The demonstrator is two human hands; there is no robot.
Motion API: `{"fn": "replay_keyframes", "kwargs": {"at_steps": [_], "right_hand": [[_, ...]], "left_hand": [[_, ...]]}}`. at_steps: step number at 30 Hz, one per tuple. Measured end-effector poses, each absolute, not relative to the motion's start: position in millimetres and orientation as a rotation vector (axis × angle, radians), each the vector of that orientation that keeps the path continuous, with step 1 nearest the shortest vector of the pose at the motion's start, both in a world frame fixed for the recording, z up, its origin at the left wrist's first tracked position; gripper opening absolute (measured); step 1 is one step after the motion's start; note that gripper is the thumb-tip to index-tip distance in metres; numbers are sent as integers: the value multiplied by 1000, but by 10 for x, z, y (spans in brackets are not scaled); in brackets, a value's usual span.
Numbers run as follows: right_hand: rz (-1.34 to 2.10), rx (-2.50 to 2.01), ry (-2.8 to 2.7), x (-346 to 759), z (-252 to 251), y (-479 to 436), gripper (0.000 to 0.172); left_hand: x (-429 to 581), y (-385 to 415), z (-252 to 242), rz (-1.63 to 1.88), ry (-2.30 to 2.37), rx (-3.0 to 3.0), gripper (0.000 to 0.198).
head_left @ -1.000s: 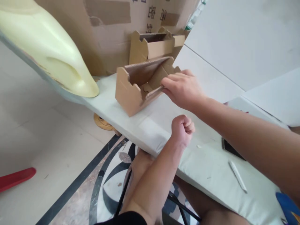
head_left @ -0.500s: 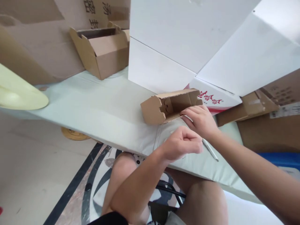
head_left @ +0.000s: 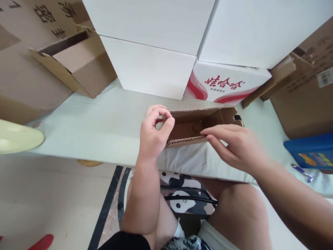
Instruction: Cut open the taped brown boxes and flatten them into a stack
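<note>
A small open-topped cardboard box (head_left: 187, 130) stands on the pale cloth-covered table in front of me. My left hand (head_left: 156, 130) is at its left end, with thumb and fingertips curled together over the end wall; that wall is mostly hidden behind the hand. At the near long wall, my right hand (head_left: 231, 142) pinches the top edge between thumb and fingers. The inside of the box shows bare brown card with a small cut-out line on it.
White boxes (head_left: 145, 66) and a red-and-white carton (head_left: 226, 83) stand behind. Another open cardboard box (head_left: 85, 66) is at the back left. To the right lie a blue package (head_left: 309, 151) and a purple-handled tool (head_left: 301, 172). A pale yellow object (head_left: 20, 137) sits far left.
My left hand has gone from a fist in front of the box to its left end. The box now sits more squarely before me. My right hand stays on its near edge. The view has shifted right.
</note>
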State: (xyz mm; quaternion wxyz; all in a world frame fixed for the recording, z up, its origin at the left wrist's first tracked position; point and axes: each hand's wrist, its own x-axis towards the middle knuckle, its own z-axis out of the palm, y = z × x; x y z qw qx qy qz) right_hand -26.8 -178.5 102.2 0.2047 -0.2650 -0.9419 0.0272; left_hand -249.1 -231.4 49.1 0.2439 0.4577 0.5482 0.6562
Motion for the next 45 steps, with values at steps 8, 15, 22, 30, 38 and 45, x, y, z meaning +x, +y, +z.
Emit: {"fn": "replay_keyframes", "kwargs": {"at_steps": [8, 15, 22, 30, 38, 45], "right_hand": [[143, -941, -2626, -212, 1043, -1452, 27], [247, -991, -2627, -264, 1015, -1392, 49], [387, -949, -2700, -158, 976, -1341, 71], [316, -925, -2595, -163, 965, -1396, 42], [181, -1265, -2310, -96, 884, -1506, 26], [605, -1214, -2293, -132, 840, -1520, 25]], "left_hand": [[-2496, -2292, 464, 1751, 1641, 1296, 6], [-2500, -2323, 425, 1733, 1604, 1159, 25], [-2589, -2215, 248, 1787, 1383, 1072, 40], [-2534, -2100, 110, 1605, 1415, 1308, 44], [-2523, -2071, 136, 1512, 1603, 1366, 51], [-2491, -2073, 146, 1501, 1638, 1363, 51]]}}
